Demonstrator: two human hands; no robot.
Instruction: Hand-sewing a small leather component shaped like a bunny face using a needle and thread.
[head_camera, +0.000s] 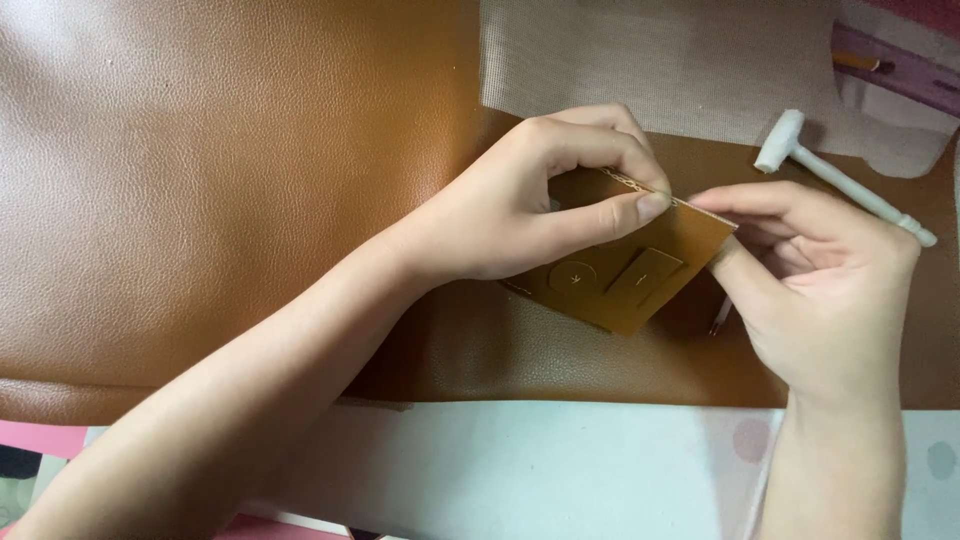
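Head view: small tan leather piece (630, 275) pinched by left hand (530, 210) above brown leather sheet (200, 180); right hand (810, 290) fingertips closed at its stitched edge. Stitching step, probably; steady pull next.

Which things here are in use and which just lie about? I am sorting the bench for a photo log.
In use:
left hand, pinching the leather piece
right hand, at that piece's top edge

Lying about:
white mallet
brown leather sheet
grey mesh cloth
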